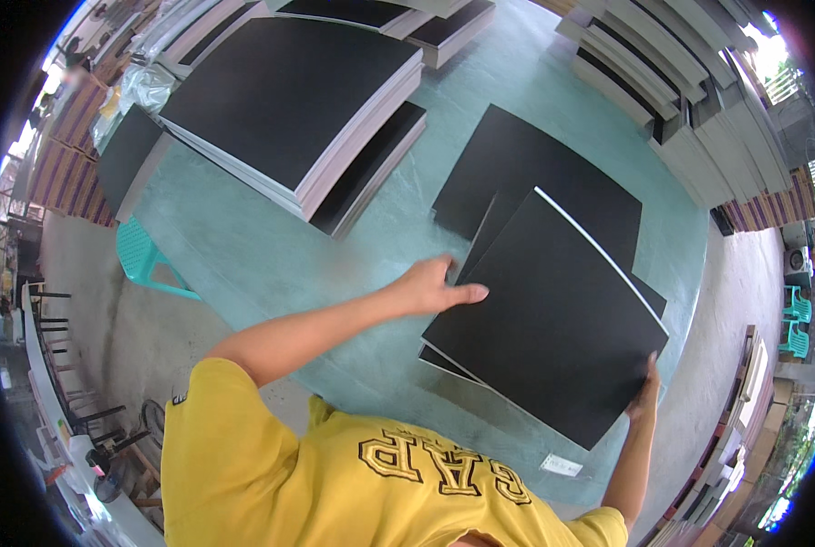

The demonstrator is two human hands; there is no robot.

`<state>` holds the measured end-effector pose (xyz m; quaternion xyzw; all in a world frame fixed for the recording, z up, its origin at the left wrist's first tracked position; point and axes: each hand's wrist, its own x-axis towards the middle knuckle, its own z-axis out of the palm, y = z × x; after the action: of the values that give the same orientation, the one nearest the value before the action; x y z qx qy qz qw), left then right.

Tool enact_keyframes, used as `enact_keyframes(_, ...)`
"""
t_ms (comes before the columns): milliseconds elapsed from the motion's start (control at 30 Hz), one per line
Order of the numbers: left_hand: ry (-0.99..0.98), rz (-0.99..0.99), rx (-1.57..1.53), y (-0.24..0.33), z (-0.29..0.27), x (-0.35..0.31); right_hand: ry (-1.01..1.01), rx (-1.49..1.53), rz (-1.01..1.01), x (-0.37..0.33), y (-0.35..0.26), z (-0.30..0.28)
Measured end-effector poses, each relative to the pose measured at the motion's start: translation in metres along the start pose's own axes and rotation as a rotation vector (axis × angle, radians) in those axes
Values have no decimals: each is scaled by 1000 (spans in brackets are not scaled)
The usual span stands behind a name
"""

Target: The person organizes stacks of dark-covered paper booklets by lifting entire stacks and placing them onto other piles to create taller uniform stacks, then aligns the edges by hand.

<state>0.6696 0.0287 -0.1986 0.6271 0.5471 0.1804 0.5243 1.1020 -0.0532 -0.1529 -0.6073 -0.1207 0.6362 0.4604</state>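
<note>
A large square black board (544, 319) with a thin white edge is tilted above the table in front of me. My left hand (439, 287) holds its left corner, thumb on top and fingers underneath. Along the right edge my right hand (644, 392) grips the same board, its fingers mostly hidden beneath. More black boards lie partly covered under it, turned at other angles. Just beyond, a flat black sheet (553, 173) rests on the green table (243, 246).
A thick stack of black-topped boards (298, 100) stands at the far left of the table, with a lower stack (371, 169) beside it. Tall stacks of pale boards (644, 64) line the far right. A small white label (561, 466) lies near me. A green stool (148, 260) stands left.
</note>
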Motion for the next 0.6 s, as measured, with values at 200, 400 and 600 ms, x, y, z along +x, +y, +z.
enact_keyframes(200, 131, -214, -673, 45, 13, 11, 304, -22, -235, 0, 13, 17)
enact_keyframes(400, 113, 198, -599, 68, -32, -32, 312, 242, -630, -72, 53, 11)
enact_keyframes(600, 41, 487, -596, 41, -60, -84, 245, 1, -956, -123, 107, 12)
